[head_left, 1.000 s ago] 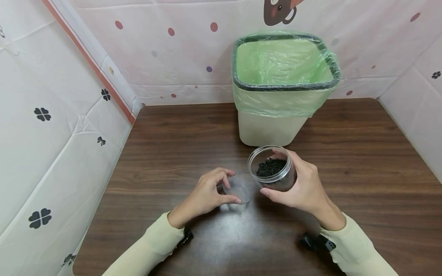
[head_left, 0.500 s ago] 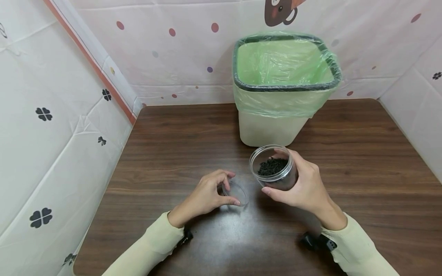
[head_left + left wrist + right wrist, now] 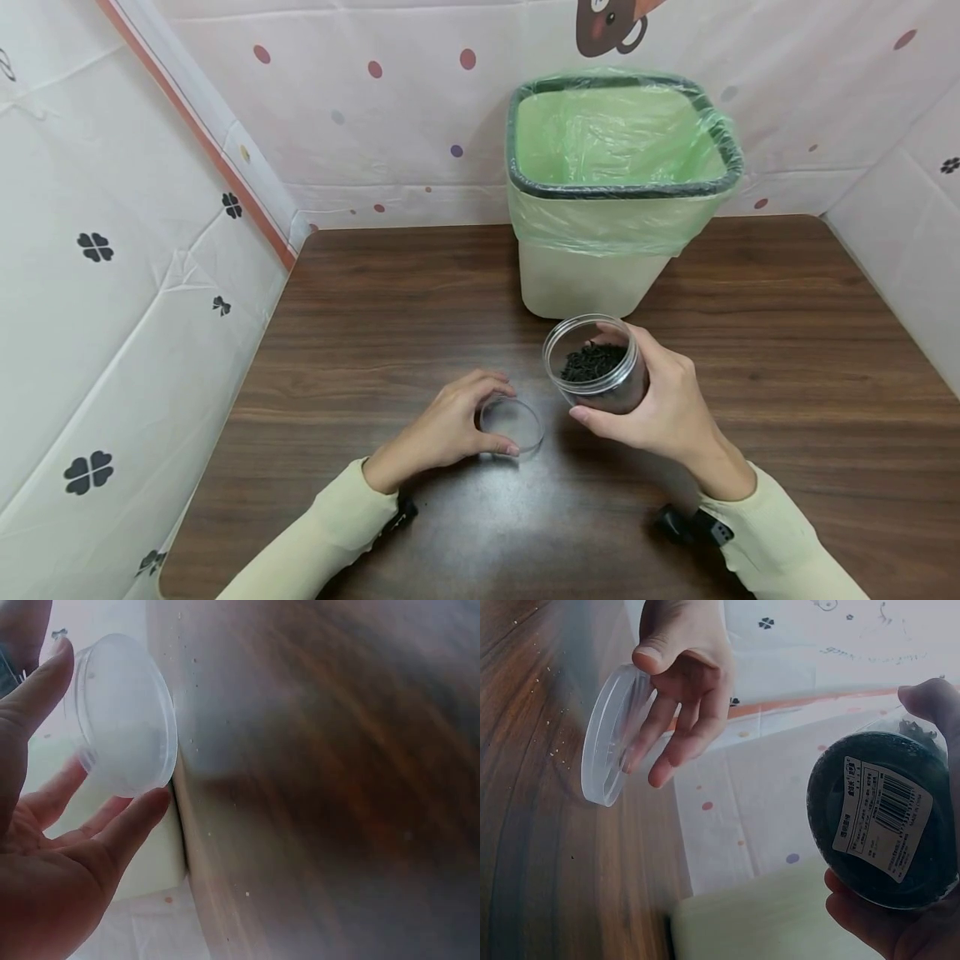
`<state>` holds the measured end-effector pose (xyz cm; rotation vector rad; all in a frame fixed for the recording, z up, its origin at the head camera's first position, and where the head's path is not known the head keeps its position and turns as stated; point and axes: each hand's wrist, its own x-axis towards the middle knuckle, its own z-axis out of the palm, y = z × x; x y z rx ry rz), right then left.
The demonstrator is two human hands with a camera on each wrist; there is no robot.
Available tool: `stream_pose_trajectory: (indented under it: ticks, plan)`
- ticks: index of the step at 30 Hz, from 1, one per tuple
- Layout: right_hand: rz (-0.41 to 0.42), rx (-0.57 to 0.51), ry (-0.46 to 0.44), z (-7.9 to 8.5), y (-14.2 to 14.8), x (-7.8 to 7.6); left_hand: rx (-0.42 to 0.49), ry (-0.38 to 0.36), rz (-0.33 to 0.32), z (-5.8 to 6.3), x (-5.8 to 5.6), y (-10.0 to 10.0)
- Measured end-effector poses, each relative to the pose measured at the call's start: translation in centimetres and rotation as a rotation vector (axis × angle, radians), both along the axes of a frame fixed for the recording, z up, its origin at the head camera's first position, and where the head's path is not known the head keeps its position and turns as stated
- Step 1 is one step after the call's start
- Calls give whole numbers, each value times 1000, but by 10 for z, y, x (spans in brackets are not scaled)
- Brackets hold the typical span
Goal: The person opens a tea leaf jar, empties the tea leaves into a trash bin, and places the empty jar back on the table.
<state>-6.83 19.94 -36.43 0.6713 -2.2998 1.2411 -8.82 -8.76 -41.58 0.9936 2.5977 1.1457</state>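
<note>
My right hand grips a clear plastic jar, lidless and tilted, its open mouth turned up and leftward. Dark, curly dried tea-like leaves lie inside it. A white barcode label shows on the jar's base in the right wrist view. On the table at the left, my left hand has its thumb and fingers spread around a clear round lid. In the left wrist view, a fingertip touches the edge of the lid, which is right at the tabletop.
A pale waste bin with a green liner and dark rim ring stands at the back, right behind the jar. Patterned cloth hangs behind and beside the brown wooden table. Small pale specks dot the tabletop.
My left thumb and fingers have spread wider, and the lid has come down flatter on the table. My right hand and the jar have hardly moved.
</note>
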Motion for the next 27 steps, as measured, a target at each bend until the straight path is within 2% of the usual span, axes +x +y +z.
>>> stream_pose_trajectory:
  ticks: [5,19,27]
  plan:
    - [-1,1,7,1,0,0,-52,13,-1,2,-1,1]
    - [8,16,15,2,1,-1,-238,-35,-34,6,-1,6]
    - [2,22,6,4,1,-1,-323,43,-56,2,1,11]
